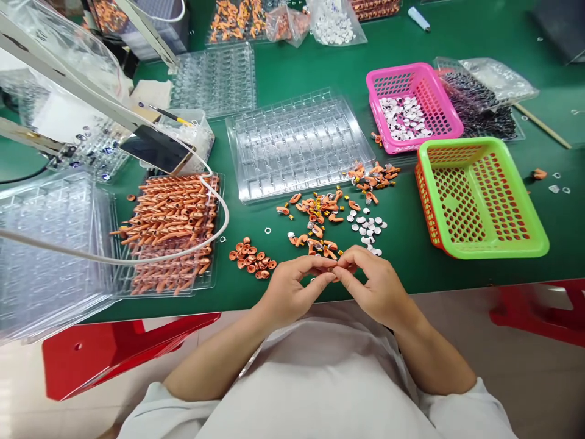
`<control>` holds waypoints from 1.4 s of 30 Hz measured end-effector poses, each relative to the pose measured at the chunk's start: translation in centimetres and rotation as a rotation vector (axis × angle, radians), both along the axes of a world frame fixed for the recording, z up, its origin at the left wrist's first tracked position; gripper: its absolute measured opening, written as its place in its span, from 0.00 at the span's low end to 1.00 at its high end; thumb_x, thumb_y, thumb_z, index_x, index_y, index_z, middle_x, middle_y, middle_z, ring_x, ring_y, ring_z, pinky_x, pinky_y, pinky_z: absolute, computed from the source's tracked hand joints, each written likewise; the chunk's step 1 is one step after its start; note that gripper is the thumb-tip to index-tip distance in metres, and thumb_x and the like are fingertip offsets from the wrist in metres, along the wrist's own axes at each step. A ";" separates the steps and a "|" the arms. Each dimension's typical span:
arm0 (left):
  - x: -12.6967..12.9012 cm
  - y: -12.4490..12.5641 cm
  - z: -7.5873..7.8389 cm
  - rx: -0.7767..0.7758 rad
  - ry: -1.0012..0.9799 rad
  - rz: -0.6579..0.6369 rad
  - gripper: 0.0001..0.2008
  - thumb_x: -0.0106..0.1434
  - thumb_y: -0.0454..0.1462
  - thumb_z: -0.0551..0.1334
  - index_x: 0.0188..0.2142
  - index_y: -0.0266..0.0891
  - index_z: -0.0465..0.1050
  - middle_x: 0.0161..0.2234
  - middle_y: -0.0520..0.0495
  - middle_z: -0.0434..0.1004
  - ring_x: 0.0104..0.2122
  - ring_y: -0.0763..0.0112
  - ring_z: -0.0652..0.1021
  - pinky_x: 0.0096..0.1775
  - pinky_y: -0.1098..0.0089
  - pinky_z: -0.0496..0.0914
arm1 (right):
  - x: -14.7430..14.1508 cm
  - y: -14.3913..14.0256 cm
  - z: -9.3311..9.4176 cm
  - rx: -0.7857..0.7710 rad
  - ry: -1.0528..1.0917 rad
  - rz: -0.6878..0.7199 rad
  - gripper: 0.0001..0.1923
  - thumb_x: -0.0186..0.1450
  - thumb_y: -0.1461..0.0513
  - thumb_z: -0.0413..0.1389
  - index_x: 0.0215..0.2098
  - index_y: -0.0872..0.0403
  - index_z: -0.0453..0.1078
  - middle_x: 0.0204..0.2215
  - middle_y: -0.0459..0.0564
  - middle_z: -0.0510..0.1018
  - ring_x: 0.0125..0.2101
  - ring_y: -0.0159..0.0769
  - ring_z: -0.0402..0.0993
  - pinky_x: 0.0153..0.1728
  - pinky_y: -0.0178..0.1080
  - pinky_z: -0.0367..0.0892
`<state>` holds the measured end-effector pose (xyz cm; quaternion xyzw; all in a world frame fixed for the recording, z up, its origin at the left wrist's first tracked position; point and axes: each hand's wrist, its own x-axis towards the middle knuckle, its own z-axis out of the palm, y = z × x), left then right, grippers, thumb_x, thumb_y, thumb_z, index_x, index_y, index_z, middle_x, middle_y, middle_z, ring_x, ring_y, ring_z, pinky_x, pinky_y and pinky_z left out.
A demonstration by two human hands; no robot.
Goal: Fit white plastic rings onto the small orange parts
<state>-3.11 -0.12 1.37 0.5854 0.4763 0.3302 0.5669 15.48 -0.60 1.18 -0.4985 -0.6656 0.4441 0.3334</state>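
At the table's near edge, my left hand point(292, 288) and my right hand point(378, 285) meet fingertip to fingertip. Both pinch at a small piece that the fingers mostly cover, so its kind is hidden. Just beyond them lies a loose pile of small orange curved parts point(319, 210) with yellow and dark bits. White discs point(367, 227) are scattered beyond my right hand. Left of my left hand is a cluster of small copper-orange cups point(251, 258).
A green basket point(503, 241) stands at right, a pink basket point(381, 131) with white-and-black discs behind it. Clear trays point(301, 146) lie mid-table. At left, a tray holds rows of orange parts point(173, 213), crossed by a white cable point(183, 252); a phone point(158, 149) rests behind.
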 end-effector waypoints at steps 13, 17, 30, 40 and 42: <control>0.7 0.6 0.1 -0.380 -0.195 0.119 0.07 0.57 0.35 0.69 0.34 0.35 0.76 0.31 0.49 0.79 0.29 0.74 0.78 0.36 0.74 0.75 | 0.4 -1.2 -1.9 -0.293 0.368 -0.114 0.10 0.67 0.59 0.59 0.47 0.49 0.68 0.35 0.46 0.74 0.35 0.33 0.74 0.39 0.37 0.72; 0.8 0.6 -0.4 -0.343 -0.078 0.056 0.07 0.57 0.36 0.67 0.35 0.34 0.76 0.31 0.47 0.79 0.30 0.71 0.78 0.35 0.72 0.74 | 0.6 -1.1 -1.7 -0.279 0.335 -0.115 0.10 0.67 0.58 0.59 0.46 0.50 0.69 0.36 0.47 0.75 0.36 0.34 0.73 0.38 0.36 0.72; 1.4 0.3 -0.4 -0.195 0.153 -0.025 0.06 0.57 0.34 0.62 0.32 0.35 0.77 0.26 0.48 0.80 0.25 0.70 0.78 0.30 0.72 0.73 | 0.9 -0.8 -1.9 -0.241 0.224 -0.085 0.09 0.66 0.58 0.59 0.44 0.51 0.70 0.35 0.47 0.76 0.35 0.35 0.75 0.37 0.36 0.73; 1.6 0.2 -0.4 -0.030 0.234 -0.043 0.07 0.58 0.31 0.59 0.32 0.36 0.77 0.26 0.50 0.81 0.26 0.73 0.78 0.31 0.75 0.71 | 0.7 -0.9 -2.0 -0.274 0.258 -0.098 0.09 0.66 0.59 0.59 0.44 0.52 0.70 0.34 0.47 0.77 0.34 0.34 0.76 0.37 0.36 0.74; 1.5 0.0 -0.3 -0.019 0.232 -0.051 0.08 0.58 0.30 0.58 0.32 0.37 0.77 0.26 0.51 0.81 0.27 0.73 0.78 0.31 0.76 0.71 | 0.7 -1.0 -1.9 -0.271 0.254 -0.101 0.09 0.66 0.59 0.59 0.44 0.52 0.70 0.34 0.47 0.78 0.34 0.34 0.76 0.37 0.36 0.74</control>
